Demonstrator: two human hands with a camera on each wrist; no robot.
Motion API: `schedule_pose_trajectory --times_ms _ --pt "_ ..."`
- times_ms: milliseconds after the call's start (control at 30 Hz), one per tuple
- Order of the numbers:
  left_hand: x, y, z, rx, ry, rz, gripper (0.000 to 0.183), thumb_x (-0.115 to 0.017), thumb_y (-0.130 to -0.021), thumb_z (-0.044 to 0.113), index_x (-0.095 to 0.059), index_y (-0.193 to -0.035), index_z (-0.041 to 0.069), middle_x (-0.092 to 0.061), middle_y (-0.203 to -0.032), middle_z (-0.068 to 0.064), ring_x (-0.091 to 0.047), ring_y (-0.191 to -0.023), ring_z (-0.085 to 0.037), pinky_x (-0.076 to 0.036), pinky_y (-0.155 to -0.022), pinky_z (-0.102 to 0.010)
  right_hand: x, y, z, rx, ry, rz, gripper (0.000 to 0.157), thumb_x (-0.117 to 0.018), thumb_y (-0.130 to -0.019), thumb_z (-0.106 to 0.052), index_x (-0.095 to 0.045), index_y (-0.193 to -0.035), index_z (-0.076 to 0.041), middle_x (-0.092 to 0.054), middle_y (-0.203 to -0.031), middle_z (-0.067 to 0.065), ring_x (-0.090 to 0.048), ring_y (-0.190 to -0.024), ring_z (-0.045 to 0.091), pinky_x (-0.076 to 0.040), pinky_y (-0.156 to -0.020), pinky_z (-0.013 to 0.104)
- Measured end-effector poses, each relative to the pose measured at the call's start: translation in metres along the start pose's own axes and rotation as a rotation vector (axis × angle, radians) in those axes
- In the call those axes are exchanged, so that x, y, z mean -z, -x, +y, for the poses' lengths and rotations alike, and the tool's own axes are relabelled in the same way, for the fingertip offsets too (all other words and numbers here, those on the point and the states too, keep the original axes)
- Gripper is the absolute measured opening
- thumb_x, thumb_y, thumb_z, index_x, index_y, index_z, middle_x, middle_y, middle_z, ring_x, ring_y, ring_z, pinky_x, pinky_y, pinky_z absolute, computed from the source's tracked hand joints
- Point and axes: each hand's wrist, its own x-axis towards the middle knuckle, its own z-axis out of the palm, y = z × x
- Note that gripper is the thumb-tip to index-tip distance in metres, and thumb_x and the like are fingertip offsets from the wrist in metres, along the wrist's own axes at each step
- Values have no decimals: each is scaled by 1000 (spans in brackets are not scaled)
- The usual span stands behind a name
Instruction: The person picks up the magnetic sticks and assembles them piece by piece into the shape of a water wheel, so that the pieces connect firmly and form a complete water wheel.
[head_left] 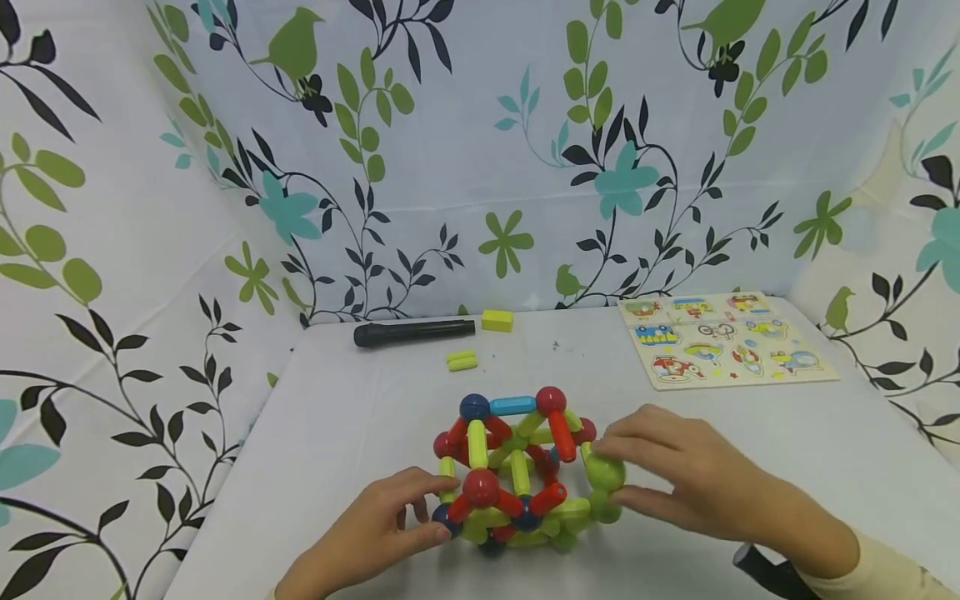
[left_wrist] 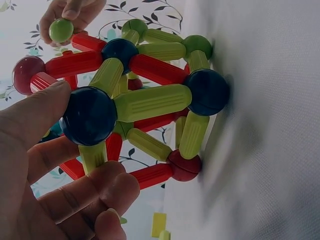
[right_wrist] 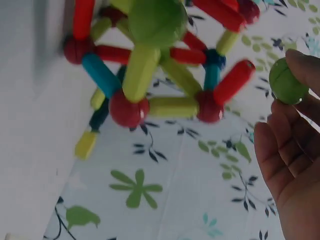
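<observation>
A magnetic ball-and-rod structure [head_left: 480,487] of red, blue and green balls joined by red, yellow-green and blue rods stands on the white table. My left hand [head_left: 390,521] holds its near left side. In the left wrist view the thumb lies against a dark blue ball [left_wrist: 89,116], and the fingers curl around the short yellow-green rod [left_wrist: 93,156] under it. My right hand [head_left: 675,475] pinches a loose green ball [right_wrist: 288,80] between thumb and fingers, beside the structure's right side. A red rod [right_wrist: 234,82] with a free end points toward that ball.
Behind the structure lie two yellow-green rods [head_left: 462,360], a black microphone-like stick [head_left: 412,332] and a yellow block [head_left: 497,321]. A wooden picture puzzle board [head_left: 727,342] lies at the back right. Leaf-patterned cloth [head_left: 465,167] hangs around the table [head_left: 337,417].
</observation>
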Motion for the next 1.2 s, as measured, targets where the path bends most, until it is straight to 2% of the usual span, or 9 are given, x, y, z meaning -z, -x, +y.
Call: schedule_pose_trajectory --times_ms 133,300,533,767,933,1200 --pt "1 1 0 -1 5 -4 43 -70 -95 44 -65 -134 27 -68 -108 8 -60 -83 -1 -53 -65 -22 -21 -7 -9 40 28 10 35 -64 -99 -44 -71 -121 -17 -67 -111 -5 -61 -94 7 -53 -79 14" --pt "1 2 0 1 7 -11 44 -70 -95 43 -64 -135 27 -68 -109 8 -60 -84 -1 -53 -65 -22 -31 -8 -11 32 43 25 35 -69 -96 -43 -71 -121 -18 -67 -109 -4 -63 -91 8 -54 -76 15" --pt "1 2 2 3 12 -8 43 -71 -95 40 -65 -134 24 -69 -108 7 -60 -83 -1 -54 -65 -22 -35 -7 -9 18 56 30 39 -70 -95 -44 -70 -124 -18 -66 -110 -5 -63 -93 8 -54 -74 14" --pt "0 1 2 11 13 -8 42 -71 -95 39 -65 -134 24 -69 -108 7 -60 -83 -1 -53 -65 -22 -38 -7 -9 -54 56 1 49 -70 -94 -48 -64 -133 -17 -66 -113 -6 -63 -97 7 -54 -76 14" --pt "0 1 1 12 14 -8 42 -71 -95 39 -65 -134 24 -69 -108 7 -61 -83 -1 -54 -65 -22 -39 -6 -8 -95 12 -25 54 -73 -93 -46 -60 -138 -18 -66 -113 -7 -64 -97 8 -54 -76 16" --pt "0 1 1 4 7 -3 43 -71 -95 41 -65 -134 25 -69 -108 8 -60 -83 -1 -54 -65 -22 -39 -6 -6 -96 -33 -53 58 -78 -90 -40 -58 -140 -18 -66 -115 -6 -63 -98 7 -54 -76 15"
